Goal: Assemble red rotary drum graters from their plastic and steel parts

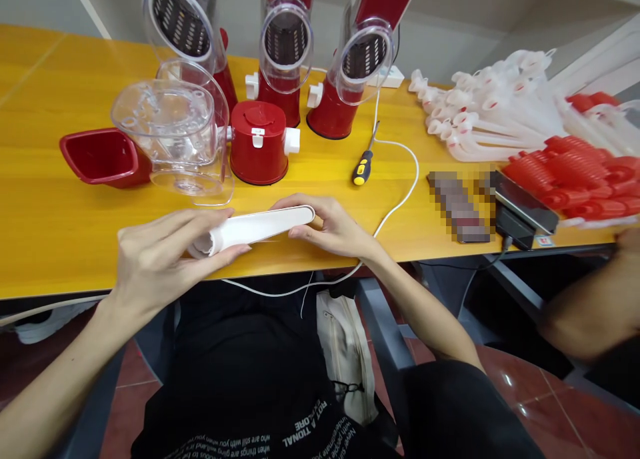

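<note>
Spanning the scene, the yellow table (45, 245) carries everything in front of the seated person. Along its back stand three red grater units (287, 42); nearer, a clear plastic housing (175, 129) sits between a red chute and a squat red base.

The left hand (157, 249) pinches the wider, hollow end of a long white part (257, 228), fingers above and thumb below. The right hand (333, 225) grips the rounded end, forefinger along the far side and thumb on the near one. The white part is held near the table's front edge, apart from the red base (257, 145); whether its underside touches the table cannot be told.

The step in hand appears to be steadying or turning this part. The next move seems to call for matched pressure at both ends, with one grip bearing it if the other loosens.

Smaller than these, a screwdriver (363, 167) lies within reach, untouched, beside the red chute's (103, 157) far neighbours.
</note>
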Demonstrator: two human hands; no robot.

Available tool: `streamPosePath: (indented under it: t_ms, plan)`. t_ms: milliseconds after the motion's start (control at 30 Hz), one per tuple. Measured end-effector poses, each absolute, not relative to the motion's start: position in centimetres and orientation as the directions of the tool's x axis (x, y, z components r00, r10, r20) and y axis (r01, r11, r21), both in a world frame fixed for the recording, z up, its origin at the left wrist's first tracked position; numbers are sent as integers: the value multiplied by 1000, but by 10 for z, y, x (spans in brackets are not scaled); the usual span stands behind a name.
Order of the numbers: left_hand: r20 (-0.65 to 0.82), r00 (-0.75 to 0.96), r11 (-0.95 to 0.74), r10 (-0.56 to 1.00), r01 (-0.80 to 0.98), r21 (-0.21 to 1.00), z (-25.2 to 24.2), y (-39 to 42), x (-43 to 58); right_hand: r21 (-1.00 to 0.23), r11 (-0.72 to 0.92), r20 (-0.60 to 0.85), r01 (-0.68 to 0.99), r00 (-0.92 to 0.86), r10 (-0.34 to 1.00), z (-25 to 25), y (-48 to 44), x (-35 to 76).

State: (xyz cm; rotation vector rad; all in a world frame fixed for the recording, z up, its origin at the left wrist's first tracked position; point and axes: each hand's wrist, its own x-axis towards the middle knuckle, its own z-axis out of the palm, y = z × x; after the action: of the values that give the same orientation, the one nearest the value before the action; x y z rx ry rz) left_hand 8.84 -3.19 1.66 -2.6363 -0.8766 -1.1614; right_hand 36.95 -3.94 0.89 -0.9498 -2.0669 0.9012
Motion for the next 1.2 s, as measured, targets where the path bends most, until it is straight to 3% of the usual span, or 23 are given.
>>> streamPosePath:
  t_ms: [233,600,967,1200]
  plan:
    - [732,568,-852,376,522,32,13,-32,91,-790,530,331,307,-515,791,8,-40,368]
    - [728,566,-825,387,565,-1,8,-29,85,-818,478,280,320,-504,817,9,-40,370]
    - [696,552,-813,459,577,79,8,-36,86,-827,465,269,316,-505,820,9,-40,369]
    - [711,563,-814,422,580,23,6,-34,86,-811,485,280,327,-511,813,11,-42,368]
